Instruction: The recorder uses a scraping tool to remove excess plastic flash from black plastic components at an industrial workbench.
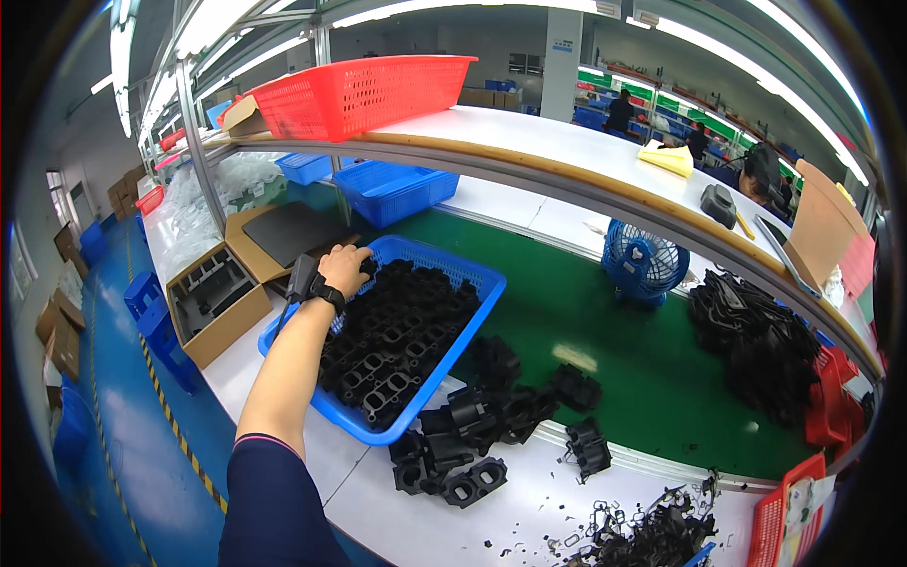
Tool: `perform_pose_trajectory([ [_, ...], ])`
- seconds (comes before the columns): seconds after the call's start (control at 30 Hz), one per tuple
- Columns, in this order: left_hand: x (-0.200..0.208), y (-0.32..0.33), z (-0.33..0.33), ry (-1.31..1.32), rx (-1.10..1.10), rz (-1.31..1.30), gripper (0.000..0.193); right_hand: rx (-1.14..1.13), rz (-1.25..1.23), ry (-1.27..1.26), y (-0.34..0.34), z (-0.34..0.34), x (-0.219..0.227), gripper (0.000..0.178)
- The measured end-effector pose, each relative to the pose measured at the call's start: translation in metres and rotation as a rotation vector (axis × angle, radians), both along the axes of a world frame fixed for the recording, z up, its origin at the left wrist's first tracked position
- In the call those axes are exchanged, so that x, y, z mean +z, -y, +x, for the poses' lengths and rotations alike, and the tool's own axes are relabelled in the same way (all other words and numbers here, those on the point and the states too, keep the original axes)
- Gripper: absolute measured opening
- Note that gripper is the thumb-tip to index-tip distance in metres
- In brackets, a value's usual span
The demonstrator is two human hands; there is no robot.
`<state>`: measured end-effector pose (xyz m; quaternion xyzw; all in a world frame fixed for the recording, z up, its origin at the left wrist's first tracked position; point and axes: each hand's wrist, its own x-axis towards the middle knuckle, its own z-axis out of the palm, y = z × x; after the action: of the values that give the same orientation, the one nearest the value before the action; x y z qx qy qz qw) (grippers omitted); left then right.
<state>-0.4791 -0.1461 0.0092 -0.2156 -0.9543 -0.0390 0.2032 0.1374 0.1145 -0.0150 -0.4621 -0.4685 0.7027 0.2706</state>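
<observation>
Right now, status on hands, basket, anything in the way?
Left hand at left rim of blue basket, grip unclear; right hand out of view. Basket loaded with black parts. Loose black pieces crowd its near right side.

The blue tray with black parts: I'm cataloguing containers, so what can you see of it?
The blue tray is rectangular, apparently plastic, with rounded corners, a smooth rim and perforated-looking walls. It sits upright on the workbench, heaped with black parts. The left hand reaches over its left side; whether it touches the rim is unclear.
</observation>
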Motion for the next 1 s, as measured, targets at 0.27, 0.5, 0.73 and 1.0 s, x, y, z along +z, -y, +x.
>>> perform_pose_trajectory([
  [0.27,0.025,0.022,-0.017,0.372,-0.062,0.704,0.053,0.047,-0.019,0.035,-0.005,-0.006,-0.005,0.032],
  [0.5,0.021,0.037,-0.015,0.882,-0.054,1.380,0.024,0.030,-0.067,0.033,0.000,-0.017,0.004,0.033],
  [0.73,-0.002,0.031,-0.021,0.816,0.112,1.007,0.038,0.063,-0.031,0.053,0.005,-0.025,0.007,0.035],
  [1.0,0.019,0.022,-0.015,0.506,-0.006,0.341,0.051,0.047,-0.042,0.058,0.006,-0.021,0.004,0.034],
])
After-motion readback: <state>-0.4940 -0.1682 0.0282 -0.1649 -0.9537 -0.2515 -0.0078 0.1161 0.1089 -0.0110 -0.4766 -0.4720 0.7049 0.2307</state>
